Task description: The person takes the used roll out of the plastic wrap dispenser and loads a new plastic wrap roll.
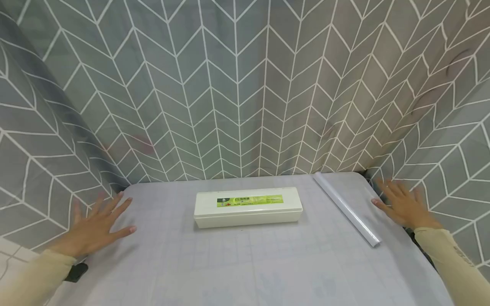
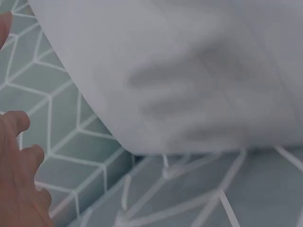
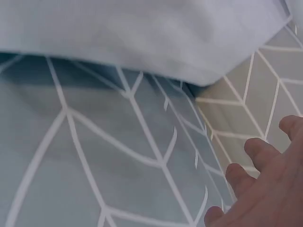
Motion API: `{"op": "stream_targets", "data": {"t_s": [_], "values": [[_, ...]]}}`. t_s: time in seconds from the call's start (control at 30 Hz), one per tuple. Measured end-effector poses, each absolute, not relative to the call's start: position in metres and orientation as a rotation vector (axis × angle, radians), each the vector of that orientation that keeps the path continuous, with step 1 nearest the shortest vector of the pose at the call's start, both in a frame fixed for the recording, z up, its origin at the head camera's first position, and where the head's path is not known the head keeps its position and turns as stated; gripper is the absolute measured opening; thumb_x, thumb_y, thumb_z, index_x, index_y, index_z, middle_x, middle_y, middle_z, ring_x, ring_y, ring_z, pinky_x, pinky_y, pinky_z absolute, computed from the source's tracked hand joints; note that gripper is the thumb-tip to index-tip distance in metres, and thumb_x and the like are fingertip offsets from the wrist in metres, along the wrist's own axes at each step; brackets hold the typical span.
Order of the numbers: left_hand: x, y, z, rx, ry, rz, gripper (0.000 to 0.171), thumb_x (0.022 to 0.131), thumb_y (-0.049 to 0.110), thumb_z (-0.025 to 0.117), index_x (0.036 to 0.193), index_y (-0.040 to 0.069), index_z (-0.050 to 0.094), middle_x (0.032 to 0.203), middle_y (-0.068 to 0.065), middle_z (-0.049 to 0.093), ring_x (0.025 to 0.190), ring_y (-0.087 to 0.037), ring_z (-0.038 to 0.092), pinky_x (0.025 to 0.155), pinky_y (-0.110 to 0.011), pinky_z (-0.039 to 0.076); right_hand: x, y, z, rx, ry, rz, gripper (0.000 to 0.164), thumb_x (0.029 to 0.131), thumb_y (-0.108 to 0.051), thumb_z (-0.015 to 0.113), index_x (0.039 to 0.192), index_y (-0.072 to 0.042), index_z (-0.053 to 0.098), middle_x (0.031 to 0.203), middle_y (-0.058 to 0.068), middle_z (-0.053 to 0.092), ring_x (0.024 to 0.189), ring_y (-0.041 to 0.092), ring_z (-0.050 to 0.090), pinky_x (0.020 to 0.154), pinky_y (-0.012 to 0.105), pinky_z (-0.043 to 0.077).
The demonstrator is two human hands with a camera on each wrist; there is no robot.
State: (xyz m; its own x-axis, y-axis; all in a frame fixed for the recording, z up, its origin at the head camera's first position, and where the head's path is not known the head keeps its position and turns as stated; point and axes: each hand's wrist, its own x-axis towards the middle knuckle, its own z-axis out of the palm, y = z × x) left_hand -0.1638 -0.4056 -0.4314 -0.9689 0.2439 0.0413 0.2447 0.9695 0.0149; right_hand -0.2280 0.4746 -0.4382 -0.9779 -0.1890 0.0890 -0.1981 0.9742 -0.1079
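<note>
A long white box (image 1: 249, 217) with a green printed label (image 1: 249, 201) lies near the middle of the table, its lid down. To its right, a shiny whitish roll (image 1: 346, 209) of film or sheet lies at a slant. My left hand (image 1: 93, 227) is spread over the table's left edge and holds nothing; the left wrist view shows its fingers (image 2: 33, 158) at the frame's side and a shadow on the cloth. My right hand (image 1: 406, 207), slightly blurred, is spread at the table's right edge, nearest the roll and apart from it. Its fingers (image 3: 260, 151) show in the right wrist view.
A pale patterned cloth (image 1: 237, 267) covers the table. Grey curtains (image 1: 245, 85) with white chevron lines hang behind it and along both sides. White floor tiles (image 1: 11, 257) show at the lower left.
</note>
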Motion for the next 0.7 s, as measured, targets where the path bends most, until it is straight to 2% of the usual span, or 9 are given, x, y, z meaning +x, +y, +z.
{"op": "stream_targets", "data": {"t_s": [0.07, 0.17, 0.3, 0.53, 0.7], "values": [[-0.167, -0.394, -0.433, -0.403, -3.076, -0.066, 0.100, 0.099, 0.068, 0.058, 0.172, 0.030, 0.002, 0.180, -0.008, -0.006, 0.161, -0.052, -0.011, 0.106, -0.085, -0.025, -0.228, 0.470, -0.442, 0.308, -3.059, 0.188, 0.079, 0.111, -0.052, 0.044, 0.171, -0.010, 0.013, 0.166, 0.038, 0.023, 0.150, 0.065, 0.018, 0.113, 0.087, 0.003], [-0.173, -0.374, -0.434, -0.439, -3.068, -0.119, 0.101, 0.097, 0.070, 0.060, 0.173, 0.027, 0.008, 0.179, -0.014, 0.006, 0.162, -0.050, -0.008, 0.107, -0.090, -0.012, -0.228, 0.461, -0.445, 0.329, -3.074, 0.192, 0.078, 0.111, -0.052, 0.044, 0.171, -0.014, 0.012, 0.166, 0.038, 0.025, 0.149, 0.066, 0.021, 0.111, 0.087, 0.008], [-0.183, -0.341, -0.437, -0.525, -3.053, -0.223, 0.103, 0.095, 0.069, 0.065, 0.171, 0.018, 0.017, 0.175, -0.023, 0.019, 0.160, -0.057, 0.003, 0.104, -0.094, -0.004, -0.227, 0.445, -0.449, 0.372, -3.061, 0.227, 0.079, 0.110, -0.049, 0.048, 0.172, -0.015, 0.013, 0.167, 0.037, 0.025, 0.150, 0.065, 0.022, 0.111, 0.085, 0.014], [-0.200, -0.289, -0.443, -0.647, -2.974, -0.307, 0.113, 0.086, 0.066, 0.078, 0.169, 0.012, 0.022, 0.171, -0.027, 0.025, 0.154, -0.059, 0.020, 0.101, -0.096, 0.012, -0.234, 0.401, -0.453, 0.499, -2.990, 0.569, 0.091, 0.100, -0.042, 0.070, 0.167, -0.002, 0.024, 0.167, 0.039, 0.024, 0.152, 0.064, 0.020, 0.115, 0.081, 0.018], [-0.216, -0.257, -0.444, -0.723, -2.941, -0.337, 0.122, 0.081, 0.064, 0.083, 0.170, 0.012, 0.018, 0.172, -0.026, 0.025, 0.155, -0.057, 0.023, 0.110, -0.089, 0.019, -0.233, 0.362, -0.456, 0.561, -2.955, 0.904, 0.107, 0.089, -0.036, 0.086, 0.170, -0.011, 0.020, 0.172, 0.028, 0.024, 0.153, 0.061, 0.024, 0.116, 0.078, 0.024]]}}
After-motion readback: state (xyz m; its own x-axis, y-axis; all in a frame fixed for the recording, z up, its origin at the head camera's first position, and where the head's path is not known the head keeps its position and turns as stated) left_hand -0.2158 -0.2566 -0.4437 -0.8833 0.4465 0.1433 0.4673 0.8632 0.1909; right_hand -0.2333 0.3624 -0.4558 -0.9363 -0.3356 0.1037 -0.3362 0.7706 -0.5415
